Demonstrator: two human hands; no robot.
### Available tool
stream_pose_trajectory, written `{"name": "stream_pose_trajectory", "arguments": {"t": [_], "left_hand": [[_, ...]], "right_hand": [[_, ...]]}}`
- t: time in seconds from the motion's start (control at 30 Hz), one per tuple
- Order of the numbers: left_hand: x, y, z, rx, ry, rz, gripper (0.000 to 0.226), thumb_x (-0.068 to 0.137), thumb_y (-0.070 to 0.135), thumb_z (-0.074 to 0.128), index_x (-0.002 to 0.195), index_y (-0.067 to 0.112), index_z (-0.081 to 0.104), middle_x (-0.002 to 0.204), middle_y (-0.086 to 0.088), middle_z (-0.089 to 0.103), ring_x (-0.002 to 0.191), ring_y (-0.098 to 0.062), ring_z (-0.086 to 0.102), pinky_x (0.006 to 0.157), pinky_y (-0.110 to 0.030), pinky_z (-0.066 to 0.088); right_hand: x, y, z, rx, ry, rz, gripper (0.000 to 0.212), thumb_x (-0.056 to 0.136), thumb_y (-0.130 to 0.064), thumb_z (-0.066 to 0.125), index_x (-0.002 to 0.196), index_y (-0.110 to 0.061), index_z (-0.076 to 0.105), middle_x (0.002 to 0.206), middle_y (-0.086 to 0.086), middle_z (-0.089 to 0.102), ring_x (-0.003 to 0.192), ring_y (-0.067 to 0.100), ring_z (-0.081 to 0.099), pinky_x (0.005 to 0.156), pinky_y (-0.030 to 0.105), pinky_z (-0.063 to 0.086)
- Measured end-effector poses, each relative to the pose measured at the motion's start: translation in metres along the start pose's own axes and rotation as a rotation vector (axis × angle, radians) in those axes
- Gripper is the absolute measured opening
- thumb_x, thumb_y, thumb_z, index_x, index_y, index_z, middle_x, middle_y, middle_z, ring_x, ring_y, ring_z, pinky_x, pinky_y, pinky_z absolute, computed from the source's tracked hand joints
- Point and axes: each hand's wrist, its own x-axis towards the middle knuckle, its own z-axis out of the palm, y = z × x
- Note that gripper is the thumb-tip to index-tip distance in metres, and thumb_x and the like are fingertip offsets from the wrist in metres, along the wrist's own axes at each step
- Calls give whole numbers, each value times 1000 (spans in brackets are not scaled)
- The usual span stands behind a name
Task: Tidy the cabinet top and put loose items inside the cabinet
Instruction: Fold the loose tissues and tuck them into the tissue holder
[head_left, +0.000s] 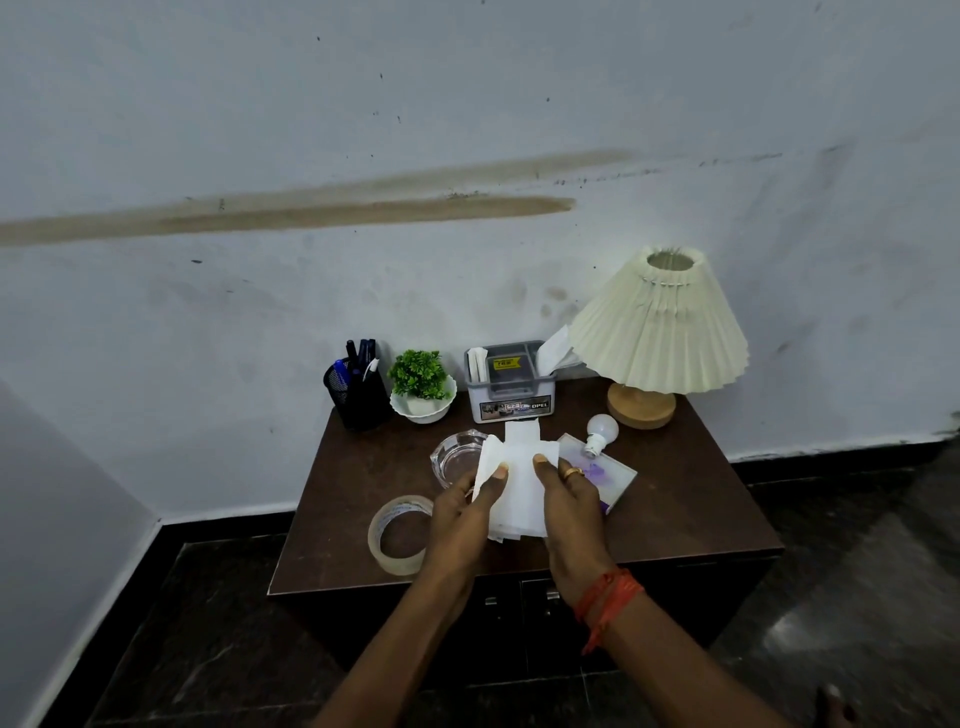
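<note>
Both my hands hold a bunch of white paper slips (519, 478) above the dark brown cabinet top (675, 499). My left hand (465, 512) pinches their left edge with the thumb on top. My right hand (571, 499) grips their right edge, thumb on the paper. Loose on the top lie a roll of clear tape (397, 535) at the front left, a glass ashtray (457, 457) partly behind the papers, a white bulb (600, 434) and a white box with purple print (608, 475) under it.
Along the wall stand a black mesh pen holder (358, 389), a small green plant in a white bowl (422, 387), a grey organiser box with papers (511, 382) and a pleated table lamp (657, 332). The cabinet doors (519, 613) below are closed. Dark floor surrounds the cabinet.
</note>
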Motion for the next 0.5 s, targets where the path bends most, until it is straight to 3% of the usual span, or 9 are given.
{"name": "stream_pose_trajectory", "arguments": {"t": [0.1, 0.17, 0.23, 0.33, 0.4, 0.5], "left_hand": [[-1, -2, -1, 45, 43, 20, 19, 95, 15, 57, 105, 23, 71, 102, -4, 74, 99, -31, 68, 87, -53, 55], [-1, -3, -2, 50, 73, 28, 23, 97, 12, 52, 97, 27, 70, 101, -4, 74, 98, -32, 68, 87, -53, 55], [-2, -4, -2, 7, 96, 4, 25, 97, 11, 51, 92, 27, 70, 100, -5, 74, 99, -34, 68, 88, -53, 54], [-2, -4, -4, -40, 141, -22, 24, 97, 10, 51, 92, 23, 70, 97, -5, 74, 98, -34, 67, 89, -53, 53], [-3, -3, -6, -44, 171, 0, 21, 97, 10, 50, 98, 22, 68, 103, -6, 72, 102, -32, 66, 91, -53, 53], [-5, -2, -9, -45, 203, 42, 22, 98, 12, 49, 100, 27, 66, 109, -5, 70, 105, -30, 65, 94, -53, 51]], "right_hand": [[-2, -1, 3, -6, -29, 9, 8, 94, -17, 54, 93, -20, 62, 97, 3, 67, 93, 24, 63, 89, 41, 53], [-2, 0, 4, -81, -35, -23, 11, 94, -17, 55, 87, -21, 62, 97, 2, 67, 97, 24, 63, 92, 42, 52], [-3, 1, 4, -162, -45, -63, 9, 93, -17, 56, 95, -19, 64, 106, 3, 68, 102, 24, 63, 95, 44, 51], [-1, 1, -1, -273, -17, -115, 21, 92, -15, 58, 111, -11, 66, 108, 4, 68, 100, 21, 63, 92, 36, 51], [0, 0, -6, -338, 31, -147, 22, 90, -15, 59, 109, -7, 67, 105, 7, 70, 98, 23, 64, 86, 30, 50], [2, -1, -12, -378, 92, -183, 19, 89, -13, 60, 102, -4, 69, 99, 11, 72, 96, 29, 66, 88, 36, 52]]}}
